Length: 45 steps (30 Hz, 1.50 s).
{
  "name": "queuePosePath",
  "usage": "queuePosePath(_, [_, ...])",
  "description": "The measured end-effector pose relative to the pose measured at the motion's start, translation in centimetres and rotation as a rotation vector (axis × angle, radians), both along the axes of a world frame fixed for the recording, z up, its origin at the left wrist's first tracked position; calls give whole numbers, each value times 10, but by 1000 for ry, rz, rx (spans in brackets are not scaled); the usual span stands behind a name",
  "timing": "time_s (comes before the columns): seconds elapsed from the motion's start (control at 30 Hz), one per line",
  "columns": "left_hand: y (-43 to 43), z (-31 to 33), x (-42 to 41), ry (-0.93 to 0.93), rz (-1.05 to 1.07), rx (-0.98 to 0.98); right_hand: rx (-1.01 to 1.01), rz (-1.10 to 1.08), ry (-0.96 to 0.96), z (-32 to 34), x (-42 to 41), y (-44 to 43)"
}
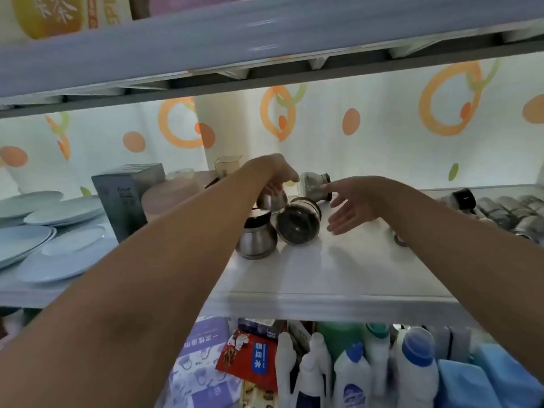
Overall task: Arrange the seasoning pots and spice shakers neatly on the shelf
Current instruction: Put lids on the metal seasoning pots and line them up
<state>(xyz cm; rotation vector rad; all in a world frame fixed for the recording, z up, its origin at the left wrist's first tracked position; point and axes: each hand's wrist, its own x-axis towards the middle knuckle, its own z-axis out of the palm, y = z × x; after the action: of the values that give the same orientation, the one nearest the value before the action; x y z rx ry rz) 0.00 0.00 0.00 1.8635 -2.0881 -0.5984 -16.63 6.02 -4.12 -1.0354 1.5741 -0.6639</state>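
Seasoning pots (290, 228) bunch mid-shelf on the white shelf (323, 278), between a grey box (123, 198) on the left and a row of shakers (500, 212) lying at the far right. I count four in the bunch.

Near pot (257, 238) stands upright, steel base down, dark lid up. Tipped pot (298, 222) lies on its side just right of it, touching. Its long axis runs near-far, glass bottom facing me, lid end pointing away. Far jar (312, 184) is also down, axis left-right, dark cap pointing right. Back pot (273, 200) stands upright behind the near pot.

Left hand (275, 172) comes over the back pot from above, fingers curled down around its top. I judge it is gripping to steady it or shift it into line, though blur hides the exact contact.

Right hand (351, 203) is spread, fingers straight, holding nothing, palm turned left toward the tipped pot. One fingertip is at the far jar's neck; I cannot tell if it touches. I read this as a reach to stand the fallen ones up. Both are round, so they will likely roll.

Plates (35, 228) are stacked far left, well apart.
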Motion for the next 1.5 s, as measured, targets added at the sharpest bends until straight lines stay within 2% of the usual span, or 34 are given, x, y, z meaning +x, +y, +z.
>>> queuePosePath(0.1, [-8, -10, -5, -72, 43, 211, 39, 13, -6, -3, 2, -11])
queuePosePath(0.2, [-16, -19, -9, -38, 68, 354, 59, 14, -31, -10, 1, -25])
queuePosePath(0.73, [-15, -29, -14, 32, 7, 470, 69, 66, -87, -29, 10, -26])
queuePosePath(0.87, [-5, -21, -19, 88, 2, 447, -42, 74, -106, -21, 6, -5])
queuePosePath(1.0, [23, -13, -24, 235, -53, 320, -336, 152, 54, -18, -10, 6])
queuePosePath(1.13, [58, -25, -23, 358, -113, 141, -488, 214, 110, -23, -24, 28])
queuePosePath(1.27, [79, -59, -18, 651, -49, -12, -555, 261, 168, -29, -31, 46])
queuePosePath(1.4, [93, -104, -17, 955, 32, -121, -564, 375, 376, -28, -33, 58])
queuePosePath(1.5, [109, -123, -14, 1026, -21, -96, -583, 361, 416, -19, -30, 57])
